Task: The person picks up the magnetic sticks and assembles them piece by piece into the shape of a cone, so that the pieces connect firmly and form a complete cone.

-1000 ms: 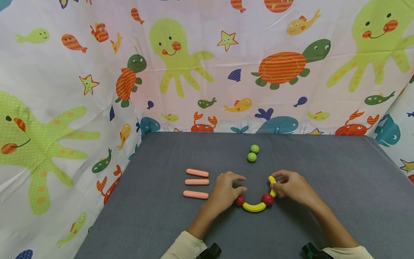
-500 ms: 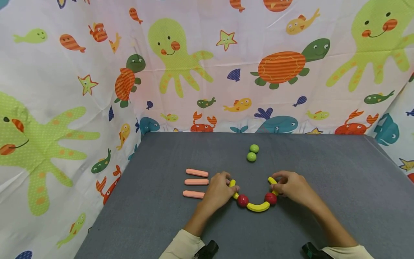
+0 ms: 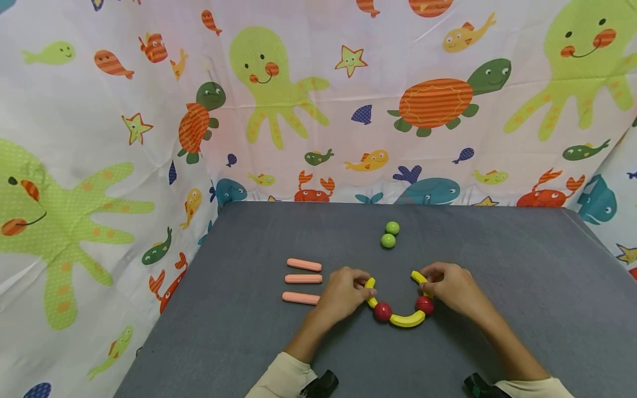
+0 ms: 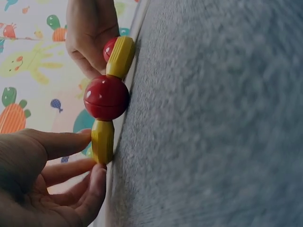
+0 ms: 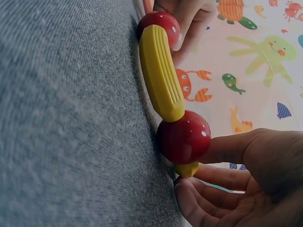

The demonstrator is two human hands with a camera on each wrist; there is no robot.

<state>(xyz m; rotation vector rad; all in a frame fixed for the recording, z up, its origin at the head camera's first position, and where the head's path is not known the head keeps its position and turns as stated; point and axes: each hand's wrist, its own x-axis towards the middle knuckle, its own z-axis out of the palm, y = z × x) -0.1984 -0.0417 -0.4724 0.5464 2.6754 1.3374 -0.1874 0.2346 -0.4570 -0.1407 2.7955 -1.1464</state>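
A U-shaped row of toy pieces lies on the grey table, with red balls set between curved yellow rods. My left hand (image 3: 344,294) pinches the left yellow rod (image 4: 102,142) between thumb and fingers. This rod touches the left red ball (image 3: 382,312). The middle yellow rod (image 3: 407,320) joins that ball to the right red ball (image 3: 424,305). At the other end, my right hand (image 3: 454,287) pinches the right yellow rod (image 3: 419,277), whose upper end shows in the head view. In the right wrist view, the right red ball mostly hides this rod.
Several loose pieces lie about: three straight pink rods, among them the middle one (image 3: 303,279), left of my left hand, and two green balls (image 3: 388,240) farther back. A printed sea-animal curtain (image 3: 348,99) hangs behind the grey table (image 3: 522,265).
My left hand has closed its fingers on the left yellow rod, which was hidden a second ago. The joined row has shifted right. My right hand has stayed nearly in place.
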